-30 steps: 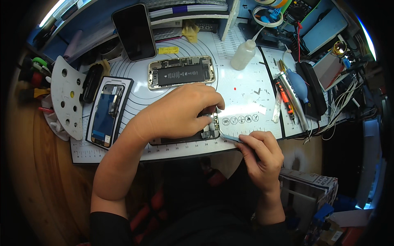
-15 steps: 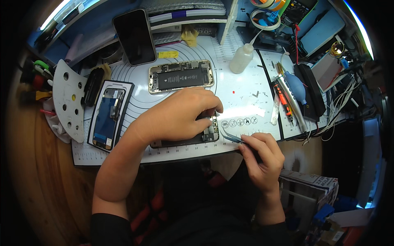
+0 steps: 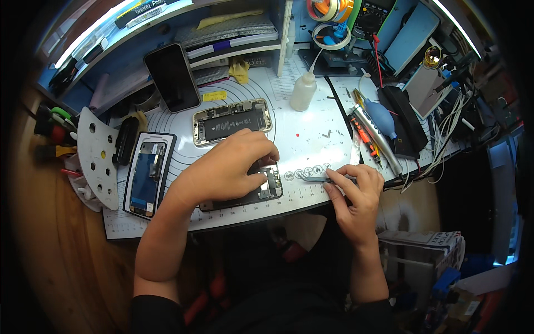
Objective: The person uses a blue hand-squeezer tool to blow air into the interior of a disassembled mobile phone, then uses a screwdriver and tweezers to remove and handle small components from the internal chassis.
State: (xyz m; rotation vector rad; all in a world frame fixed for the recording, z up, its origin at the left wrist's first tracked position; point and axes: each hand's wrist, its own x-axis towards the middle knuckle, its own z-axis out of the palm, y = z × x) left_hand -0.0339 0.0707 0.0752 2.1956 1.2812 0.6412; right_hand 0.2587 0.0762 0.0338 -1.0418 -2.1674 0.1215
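A dark phone screen assembly (image 3: 270,185), with small metal parts at its right end, lies near the mat's front edge. My left hand (image 3: 225,167) covers most of it, fingers curled over the far side and thumb resting on its face; some fingertips are hidden. In my right hand (image 3: 356,203) is a pair of dark curved tweezers (image 3: 315,178), pinched between thumb and fingers. Their tips point left, apart from the screen assembly. Just beyond my left hand sits an opened phone body (image 3: 229,123) with a black battery and exposed boards.
Another phone screen (image 3: 146,178) lies in a tray at left. A dark phone (image 3: 172,77) leans against the shelf. Toward the back stand a white squeeze bottle (image 3: 303,92) and a multimeter (image 3: 371,18). Right of them are a blue air blower (image 3: 380,118), a screwdriver (image 3: 364,139) and cables.
The view has shifted, moving the bench contents left in the picture. My right hand has drawn the tweezers away from the screen assembly. My left hand stays over it.
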